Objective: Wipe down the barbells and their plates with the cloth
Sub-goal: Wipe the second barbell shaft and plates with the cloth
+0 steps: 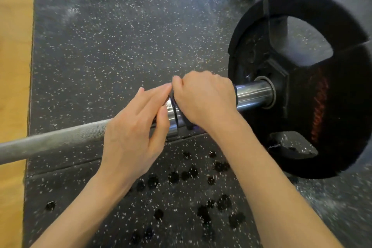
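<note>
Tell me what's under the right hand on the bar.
The right hand curls over a dark cloth wrapped on the barbell sleeve. Most of the cloth and the steel beneath are covered.

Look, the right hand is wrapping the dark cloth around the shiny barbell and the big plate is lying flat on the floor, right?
Nearly. The plate stands upright on the barbell, as the head view shows. The right hand does hold the dark cloth around it.

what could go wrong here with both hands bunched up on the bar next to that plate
1. The right hand grips the dark cloth around the chrome sleeve close to the plate; a hard wipe toward it might jam knuckles against the hub.
2. The left hand has its fingers at the collar, where they might get pinched if the barbell rolls.
</note>
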`<move>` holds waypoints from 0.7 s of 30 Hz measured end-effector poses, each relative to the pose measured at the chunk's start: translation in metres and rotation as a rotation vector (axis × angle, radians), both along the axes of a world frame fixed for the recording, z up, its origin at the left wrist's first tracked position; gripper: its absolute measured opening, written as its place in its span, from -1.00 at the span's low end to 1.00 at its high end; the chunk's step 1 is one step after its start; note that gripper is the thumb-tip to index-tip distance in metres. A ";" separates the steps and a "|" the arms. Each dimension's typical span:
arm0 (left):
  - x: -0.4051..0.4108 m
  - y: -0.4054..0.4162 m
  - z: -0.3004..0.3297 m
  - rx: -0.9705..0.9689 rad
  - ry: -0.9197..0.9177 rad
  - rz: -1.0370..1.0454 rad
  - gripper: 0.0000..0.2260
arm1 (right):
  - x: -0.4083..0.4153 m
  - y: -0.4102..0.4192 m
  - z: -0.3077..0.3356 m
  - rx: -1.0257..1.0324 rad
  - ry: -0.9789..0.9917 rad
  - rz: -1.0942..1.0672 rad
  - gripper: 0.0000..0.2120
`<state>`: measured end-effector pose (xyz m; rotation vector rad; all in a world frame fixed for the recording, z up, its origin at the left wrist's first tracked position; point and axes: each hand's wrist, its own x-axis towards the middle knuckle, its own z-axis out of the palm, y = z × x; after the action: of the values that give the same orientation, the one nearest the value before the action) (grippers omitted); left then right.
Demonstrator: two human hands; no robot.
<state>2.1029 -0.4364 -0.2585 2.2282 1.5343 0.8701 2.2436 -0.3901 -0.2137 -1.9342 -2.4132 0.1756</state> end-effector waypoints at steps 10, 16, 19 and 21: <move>-0.001 -0.051 -0.005 0.027 -0.016 -0.127 -0.63 | 0.002 -0.079 -0.022 0.161 0.179 -0.207 -0.74; -0.003 -0.064 -0.005 0.058 0.041 -0.148 -0.63 | 0.011 -0.092 -0.009 -0.022 0.082 -0.043 -0.74; -0.004 -0.073 -0.006 0.084 0.057 -0.160 -0.63 | 0.014 -0.163 -0.043 0.255 0.512 -0.194 -0.74; -0.004 -0.078 -0.006 0.072 0.060 -0.174 -0.63 | 0.012 -0.175 -0.050 0.302 0.505 -0.207 -0.75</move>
<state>2.0989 -0.5148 -0.2644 2.4170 1.3284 0.8257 2.2555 -0.5654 -0.2636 -1.7304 -1.7955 0.2409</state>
